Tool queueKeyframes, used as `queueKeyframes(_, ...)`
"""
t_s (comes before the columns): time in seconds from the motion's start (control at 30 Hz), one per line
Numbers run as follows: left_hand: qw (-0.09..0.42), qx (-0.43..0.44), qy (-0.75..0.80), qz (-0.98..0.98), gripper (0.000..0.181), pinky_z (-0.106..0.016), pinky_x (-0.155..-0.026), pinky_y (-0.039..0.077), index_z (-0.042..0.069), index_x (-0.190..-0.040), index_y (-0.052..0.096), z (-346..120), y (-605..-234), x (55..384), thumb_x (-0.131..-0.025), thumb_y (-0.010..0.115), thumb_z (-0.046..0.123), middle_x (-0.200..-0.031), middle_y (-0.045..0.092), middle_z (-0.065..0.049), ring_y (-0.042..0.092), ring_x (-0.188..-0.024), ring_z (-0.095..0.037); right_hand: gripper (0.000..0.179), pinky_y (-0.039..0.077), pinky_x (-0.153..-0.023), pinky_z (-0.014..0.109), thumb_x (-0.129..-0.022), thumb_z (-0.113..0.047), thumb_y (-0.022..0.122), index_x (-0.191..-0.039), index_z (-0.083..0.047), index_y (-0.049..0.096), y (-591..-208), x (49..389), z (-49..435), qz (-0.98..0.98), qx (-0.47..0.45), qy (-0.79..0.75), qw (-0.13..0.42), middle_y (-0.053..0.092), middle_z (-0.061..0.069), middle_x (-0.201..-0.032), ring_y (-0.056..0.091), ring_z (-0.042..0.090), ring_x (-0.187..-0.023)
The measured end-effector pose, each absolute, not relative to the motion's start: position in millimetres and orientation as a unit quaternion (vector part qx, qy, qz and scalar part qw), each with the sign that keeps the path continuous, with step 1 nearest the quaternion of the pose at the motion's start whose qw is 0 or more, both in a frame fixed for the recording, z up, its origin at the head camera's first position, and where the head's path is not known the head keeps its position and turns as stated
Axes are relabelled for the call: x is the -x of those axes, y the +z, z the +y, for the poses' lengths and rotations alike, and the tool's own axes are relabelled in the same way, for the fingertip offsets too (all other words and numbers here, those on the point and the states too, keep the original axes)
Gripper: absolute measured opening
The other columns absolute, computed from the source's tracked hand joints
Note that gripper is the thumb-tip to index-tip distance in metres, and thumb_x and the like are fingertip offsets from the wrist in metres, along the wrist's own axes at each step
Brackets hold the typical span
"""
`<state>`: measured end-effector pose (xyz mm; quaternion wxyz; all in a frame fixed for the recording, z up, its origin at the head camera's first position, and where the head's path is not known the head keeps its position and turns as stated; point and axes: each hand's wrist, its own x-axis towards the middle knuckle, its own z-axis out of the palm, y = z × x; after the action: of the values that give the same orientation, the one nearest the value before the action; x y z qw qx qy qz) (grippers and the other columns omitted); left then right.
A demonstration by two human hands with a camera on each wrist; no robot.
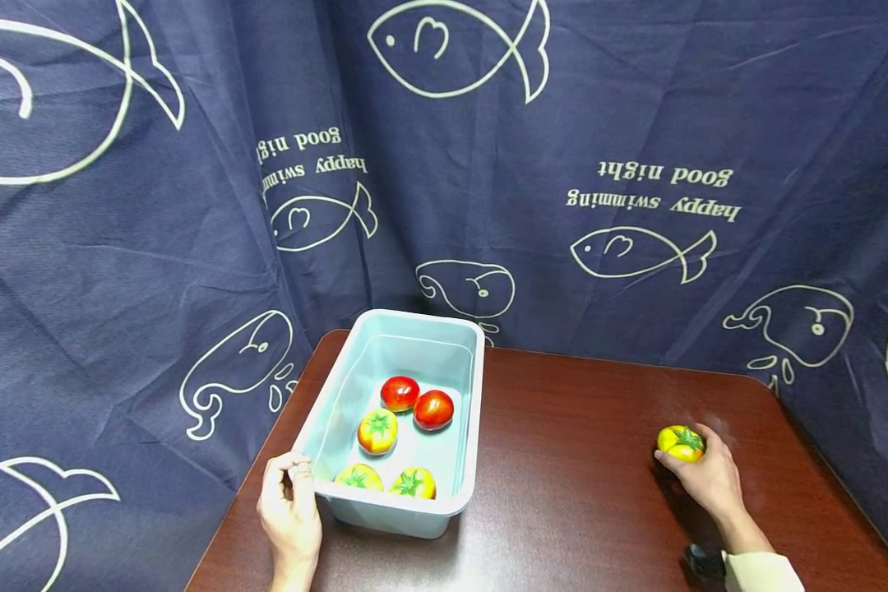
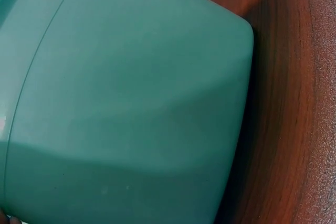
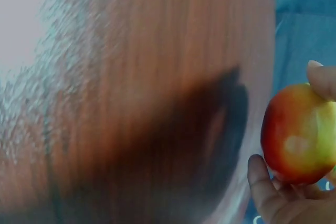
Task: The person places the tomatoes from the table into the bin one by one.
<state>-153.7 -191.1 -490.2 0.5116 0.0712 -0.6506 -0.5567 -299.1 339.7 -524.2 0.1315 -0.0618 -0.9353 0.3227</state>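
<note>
My right hand (image 1: 710, 477) grips a yellow-and-red tomato (image 1: 679, 442) with a green star-shaped top, over the right part of the table. In the right wrist view, thumb and fingers stand on opposite sides of the tomato (image 3: 296, 135), and its shadow falls on the wood. At the near left corner of a pale blue plastic bin (image 1: 385, 514), my left hand (image 1: 290, 510) holds the rim. The bin's outer wall (image 2: 131, 87) fills most of the left wrist view. Inside the bin lie two red tomatoes (image 1: 433, 410) and several yellowish ones (image 1: 377, 432) with green tops.
The brown wooden table (image 1: 562, 460) carries the bin on its left side. A dark blue curtain (image 1: 474, 164) with white fish drawings hangs behind the table and along its sides. Beside the right sleeve (image 1: 762, 571) is a small black object (image 1: 703, 563) at the wrist.
</note>
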Motion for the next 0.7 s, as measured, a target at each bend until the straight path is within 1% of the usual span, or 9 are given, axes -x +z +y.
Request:
queueKeyframes(0.1,0.519,-0.065,-0.552,-0.649,0.010,-0.014,-0.064,0.039,-0.013,-0.089,0.060,-191,-490,154,-0.087,0.050,-0.013,-0.083,0.057,0.003,0.050,-0.069,-0.004,0.085,0.034,-0.086,0.058,-0.076,-0.025,0.079,-0.139,0.010,0.034,-519,299,336,-0.933,0.062,0.326,0.138,0.042,0.039,-0.128,0.042,0.053,-0.114)
queueKeyframes(0.2,0.521,-0.063,-0.553,-0.648,0.010,-0.014,-0.064,0.039,-0.013,-0.089,0.060,-191,-489,154,-0.086,0.050,-0.014,-0.083,0.057,0.003,0.050,-0.069,-0.004,0.084,0.034,-0.086,0.057,-0.075,-0.024,0.080,-0.138,0.010,0.036,-514,299,332,-0.929,0.063,0.333,0.149,0.043,0.038,-0.126,0.042,0.052,-0.114)
queueKeyframes(0.33,0.516,-0.067,-0.559,-0.646,0.010,-0.014,-0.065,0.039,-0.012,-0.089,0.060,-191,-488,154,-0.086,0.050,-0.013,-0.084,0.057,0.005,0.050,-0.070,-0.003,0.083,0.033,-0.085,0.056,-0.074,-0.023,0.081,-0.137,0.009,0.038,-505,301,323,-0.922,0.059,0.347,0.164,0.044,0.037,-0.126,0.042,0.051,-0.113)
queueKeyframes(0.43,0.517,-0.068,-0.559,-0.645,0.010,-0.014,-0.065,0.039,-0.012,-0.089,0.060,-190,-488,154,-0.085,0.051,-0.014,-0.084,0.058,0.004,0.051,-0.071,-0.003,0.083,0.032,-0.084,0.053,-0.072,-0.020,0.082,-0.137,0.009,0.038,-498,301,314,-0.916,0.052,0.358,0.175,0.043,0.036,-0.125,0.043,0.049,-0.112)
queueKeyframes(0.7,0.503,-0.083,-0.572,-0.643,0.011,-0.015,-0.064,0.039,-0.011,-0.090,0.062,-190,-486,153,-0.086,0.052,-0.013,-0.083,0.059,0.006,0.051,-0.069,-0.004,0.081,0.032,-0.081,0.046,-0.071,-0.016,0.083,-0.136,0.006,0.039,-478,303,291,-0.905,0.030,0.375,0.198,0.043,0.032,-0.125,0.043,0.045,-0.110)
